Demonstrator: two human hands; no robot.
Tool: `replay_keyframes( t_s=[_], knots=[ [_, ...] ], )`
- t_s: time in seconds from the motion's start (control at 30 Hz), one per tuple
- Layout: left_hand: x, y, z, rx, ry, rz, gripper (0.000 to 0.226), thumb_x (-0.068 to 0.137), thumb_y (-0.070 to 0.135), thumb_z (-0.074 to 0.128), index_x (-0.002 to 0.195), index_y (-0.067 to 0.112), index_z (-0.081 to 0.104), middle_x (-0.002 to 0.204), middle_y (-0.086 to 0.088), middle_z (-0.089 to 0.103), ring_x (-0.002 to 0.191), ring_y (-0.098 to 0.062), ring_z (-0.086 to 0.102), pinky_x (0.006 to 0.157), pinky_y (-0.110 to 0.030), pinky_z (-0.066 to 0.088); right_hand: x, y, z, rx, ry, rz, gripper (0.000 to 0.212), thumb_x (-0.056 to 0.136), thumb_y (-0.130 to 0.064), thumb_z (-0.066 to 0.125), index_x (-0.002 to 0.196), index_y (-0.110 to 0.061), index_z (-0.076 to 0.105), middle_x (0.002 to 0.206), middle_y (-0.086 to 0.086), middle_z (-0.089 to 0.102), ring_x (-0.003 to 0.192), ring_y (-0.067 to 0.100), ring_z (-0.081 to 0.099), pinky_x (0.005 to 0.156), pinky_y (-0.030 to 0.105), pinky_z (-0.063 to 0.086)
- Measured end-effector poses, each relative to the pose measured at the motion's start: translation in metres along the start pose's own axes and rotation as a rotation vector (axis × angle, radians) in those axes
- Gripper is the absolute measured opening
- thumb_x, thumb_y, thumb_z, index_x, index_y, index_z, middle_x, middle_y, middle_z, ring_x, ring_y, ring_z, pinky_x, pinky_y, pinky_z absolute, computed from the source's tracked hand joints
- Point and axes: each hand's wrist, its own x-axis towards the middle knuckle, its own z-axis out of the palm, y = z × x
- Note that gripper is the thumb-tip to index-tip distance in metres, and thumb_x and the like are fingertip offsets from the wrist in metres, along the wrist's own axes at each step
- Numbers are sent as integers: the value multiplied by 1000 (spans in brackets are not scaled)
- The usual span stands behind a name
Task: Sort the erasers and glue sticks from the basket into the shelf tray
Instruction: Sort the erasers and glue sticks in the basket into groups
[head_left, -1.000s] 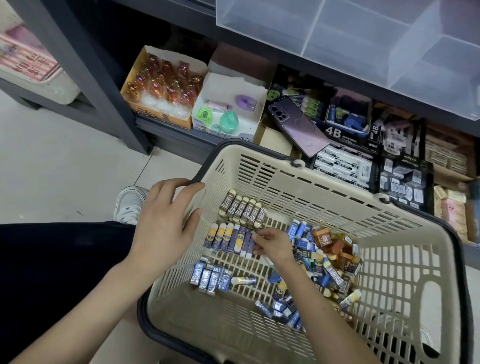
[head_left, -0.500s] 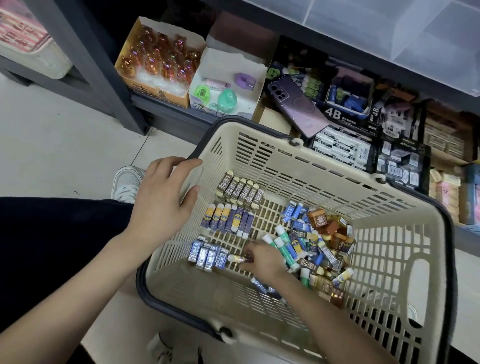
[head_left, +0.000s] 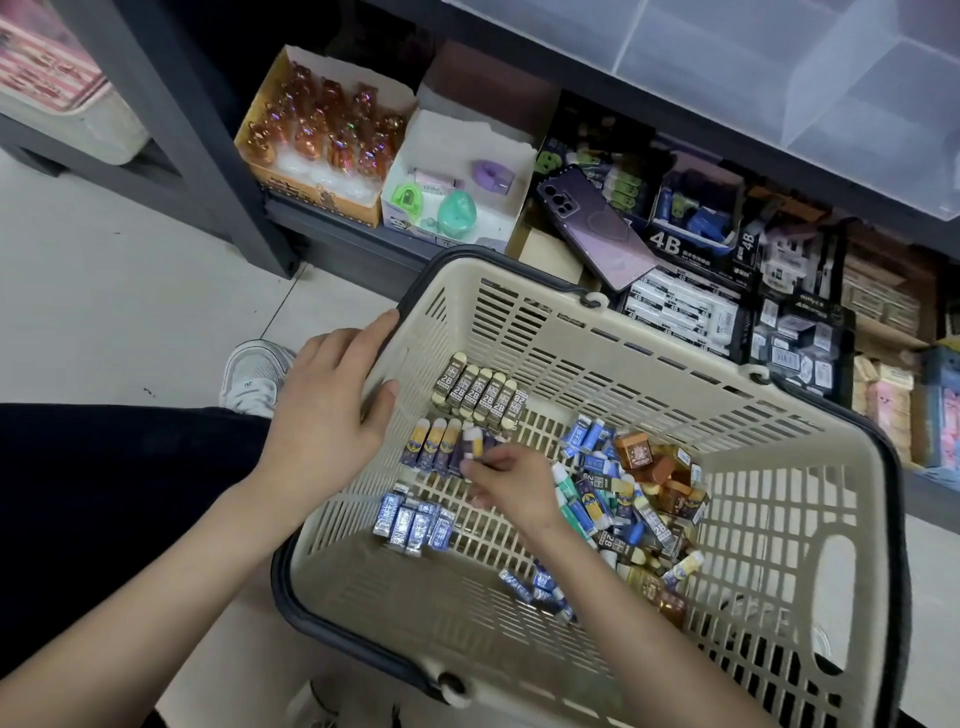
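The right hand (head_left: 506, 486) is now reaching higher in the basket (head_left: 675, 374) than half a second ago, up from beside the blue-wrapped erasers (head_left: 413, 525) to the purple-and-yellow row (head_left: 431, 452). Its fingertips are pinching a purple eraser (head_left: 471, 446) at that row's right end. The left hand (head_left: 332, 415) is holding the basket's near-left corner, fingers lying over the rim and thumb pressing inside the wall. Brown 2B erasers (head_left: 480, 397) are lying in a row above, and a loose pile (head_left: 631, 499) is sitting to the right. A purple phone (head_left: 597, 228) is resting on the shelf behind.
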Motion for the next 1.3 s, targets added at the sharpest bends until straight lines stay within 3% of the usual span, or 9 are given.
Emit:
replay_keyframes(
  t_s=[0.27,0.43,0.5,0.6,0.73,0.9,1.0,1.2,1.3],
  knots=[
    [-1,-1,2,-11,7,-12,58,85,33,40,138,10,44,107,-12,59,102,-27,48,85,-41,44,39,-11,71,-69,8,120,26,82,-16,72,59,-17,60,71,16,71,69,30,70,72,49,58],
    [-1,-1,1,-3,9,13,57,85,33,41,137,8,44,109,-15,58,103,-27,45,90,-39,40,15,-7,24,38,1,71,9,87,-10,66,90,-1,66,74,8,67,56,17,65,62,36,59],
    [0,1,-1,73,59,48,54,86,30,44,133,6,48,111,-18,57,105,-30,44,91,-41,39,4,5,-8,1,61,32,11,87,-13,68,95,-7,66,82,4,68,65,14,66,64,32,59],
    [0,12,-5,149,180,139,43,83,18,52,123,2,55,111,-22,56,104,-35,44,92,-42,36,-8,35,-61,-395,130,-15,27,86,-27,69,111,-17,64,111,-3,65,102,16,61,90,36,51],
    [-2,24,-3,150,177,239,33,83,13,55,113,2,63,107,-20,58,100,-37,50,89,-42,39,-12,64,-92,-796,-60,-190,44,84,-34,70,125,-22,59,126,-4,57,120,17,45,102,29,36],
    [-2,14,-4,187,120,144,40,82,22,52,116,4,62,113,-21,55,104,-38,45,92,-43,36,-4,71,-79,-1337,-284,-361,56,86,-41,62,138,-26,46,136,-2,42,122,23,31,98,37,38],
    [-4,12,-2,176,74,134,42,81,24,53,118,5,61,116,-22,51,104,-37,42,91,-42,36,-8,74,-77,-1527,-420,-428,50,87,-40,61,133,-23,50,127,2,46,123,26,33,94,40,39],
    [-3,12,-1,159,57,123,42,79,21,58,118,6,60,117,-24,48,103,-40,45,89,-40,35,-16,86,-67,-1253,-477,-308,52,87,-36,64,136,-26,50,109,4,65,109,24,51,89,33,43],
    [-3,12,-2,152,51,123,43,77,20,59,118,6,59,116,-25,49,102,-40,47,87,-38,34,-21,86,-54,-1159,-554,-220,50,90,-27,61,138,-28,47,118,7,63,110,25,56,97,31,42]
  ],
)
